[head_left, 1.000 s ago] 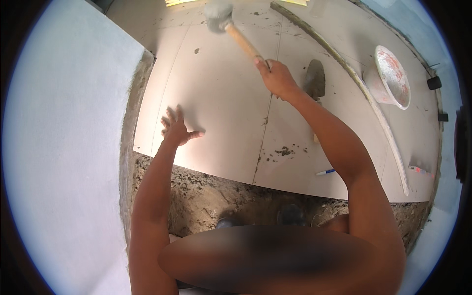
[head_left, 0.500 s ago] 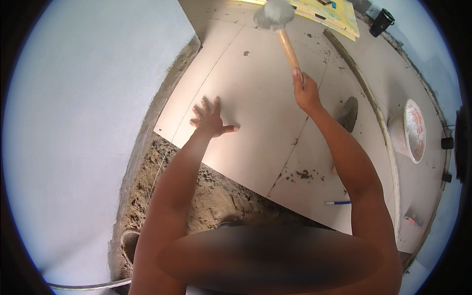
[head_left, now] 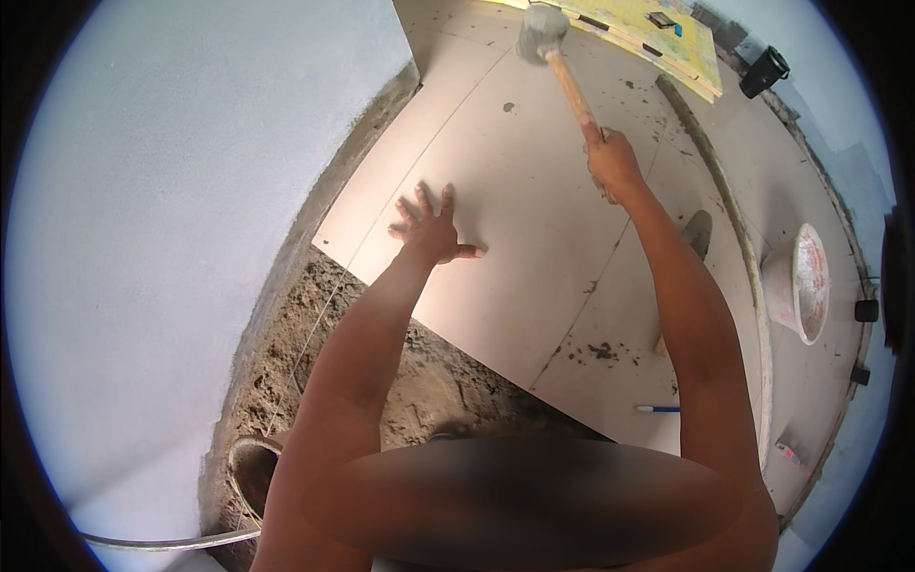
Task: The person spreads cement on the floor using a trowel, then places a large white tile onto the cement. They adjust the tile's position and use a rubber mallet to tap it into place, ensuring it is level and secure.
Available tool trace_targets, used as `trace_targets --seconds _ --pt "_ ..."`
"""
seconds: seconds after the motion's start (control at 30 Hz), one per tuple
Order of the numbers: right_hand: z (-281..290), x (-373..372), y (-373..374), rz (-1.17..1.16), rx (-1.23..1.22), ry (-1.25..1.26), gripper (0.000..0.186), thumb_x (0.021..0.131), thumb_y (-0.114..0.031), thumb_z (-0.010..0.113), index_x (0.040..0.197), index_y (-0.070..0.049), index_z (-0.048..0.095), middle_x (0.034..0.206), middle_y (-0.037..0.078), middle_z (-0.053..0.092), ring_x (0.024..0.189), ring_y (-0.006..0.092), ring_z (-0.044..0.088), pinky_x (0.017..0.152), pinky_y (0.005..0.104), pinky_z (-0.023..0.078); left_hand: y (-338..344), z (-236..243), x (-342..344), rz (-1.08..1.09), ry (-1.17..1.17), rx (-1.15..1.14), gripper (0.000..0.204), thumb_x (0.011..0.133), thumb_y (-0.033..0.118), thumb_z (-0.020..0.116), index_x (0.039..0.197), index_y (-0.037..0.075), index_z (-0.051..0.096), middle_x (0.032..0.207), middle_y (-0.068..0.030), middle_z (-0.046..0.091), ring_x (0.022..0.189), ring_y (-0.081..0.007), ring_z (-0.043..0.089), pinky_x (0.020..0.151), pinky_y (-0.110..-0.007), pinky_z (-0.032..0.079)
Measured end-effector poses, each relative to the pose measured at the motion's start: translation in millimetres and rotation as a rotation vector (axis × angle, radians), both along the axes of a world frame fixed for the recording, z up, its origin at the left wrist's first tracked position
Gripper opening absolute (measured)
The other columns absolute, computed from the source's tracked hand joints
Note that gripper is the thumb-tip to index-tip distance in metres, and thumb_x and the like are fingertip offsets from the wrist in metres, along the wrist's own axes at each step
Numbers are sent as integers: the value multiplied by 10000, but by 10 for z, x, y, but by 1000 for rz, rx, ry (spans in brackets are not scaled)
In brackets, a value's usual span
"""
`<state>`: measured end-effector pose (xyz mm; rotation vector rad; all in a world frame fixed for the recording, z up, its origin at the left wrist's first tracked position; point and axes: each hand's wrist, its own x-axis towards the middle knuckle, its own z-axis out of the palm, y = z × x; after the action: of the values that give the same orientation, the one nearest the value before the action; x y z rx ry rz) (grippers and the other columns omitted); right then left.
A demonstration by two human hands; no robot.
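Fingers spread, my left hand (head_left: pixel 431 232) presses flat on a large pale floor tile (head_left: pixel 505 286). My right hand (head_left: pixel 613 164) grips the wooden handle of a rubber mallet (head_left: pixel 545 34), whose grey head points away from me over the far part of the tiles. A thin string (head_left: pixel 333 295) runs along the tile's left side. Bare brown mortar bed (head_left: pixel 434 377) lies on the near side of the tile edge. Partly hidden behind my right forearm, a trowel (head_left: pixel 699 234) rests on the tiles.
A white bucket (head_left: pixel 780 281) stands at the right, beyond a long straight bar (head_left: pixel 720 186). Yellow boxes (head_left: pixel 658 48) and a black cup (head_left: pixel 764 71) are at the far end. A blue pen (head_left: pixel 658 409) lies near my right arm; a dark bucket (head_left: pixel 253 469) sits near left. A white wall (head_left: pixel 191 238) borders the left.
The view has shifted, so the scene sits slightly farther right and lower. The mallet, still in my right hand, has changed its tilt a little. My left hand stays flat on the tile.
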<state>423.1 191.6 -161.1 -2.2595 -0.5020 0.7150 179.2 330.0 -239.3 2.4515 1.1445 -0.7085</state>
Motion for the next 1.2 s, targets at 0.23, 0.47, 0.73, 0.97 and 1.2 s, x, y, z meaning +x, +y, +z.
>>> trace_targets --seconds 0.23,0.47,0.73,0.97,1.2 --pt "-912 50 12 47 151 -616 621 980 -586 389 783 -13 524 589 100 528 482 231 571 465 357 498 -55 31 132 -35 -36 -36 1352 580 704 789 1555 254 -33 1576 -261 -138 1375 -610 -133 986 -808 186" --pt "-598 -250 154 116 316 -434 632 977 -594 380 818 -4 543 623 105 551 470 231 563 436 377 481 -64 70 125 -25 -42 -35 1352 587 700 788 1556 246 -37 1580 -247 -140 1385 -592 -137 1003 -799 174" --pt "-200 -616 215 82 208 -143 584 984 -566 406 825 -25 557 624 91 542 433 201 514 403 362 435 -3 76 -3 -14 40 -8 1351 585 730 767 1555 260 -47 1584 -222 -158 1396 -576 -124 1029 -776 176" --pt "-176 -629 1 77 -38 39 562 973 -572 444 775 -52 524 600 50 485 507 177 510 492 338 466 25 35 -3 -5 4 -1 1351 579 728 774 1555 275 -42 1583 -231 -155 1399 -577 -114 1020 -783 173" --pt "-851 -468 -439 11 -2 -380 607 991 -563 395 771 -13 529 598 94 526 553 251 576 584 399 526 -75 48 114 -22 -21 -15 1363 562 731 777 1552 298 -55 1587 -219 -162 1408 -570 -104 1018 -780 169"
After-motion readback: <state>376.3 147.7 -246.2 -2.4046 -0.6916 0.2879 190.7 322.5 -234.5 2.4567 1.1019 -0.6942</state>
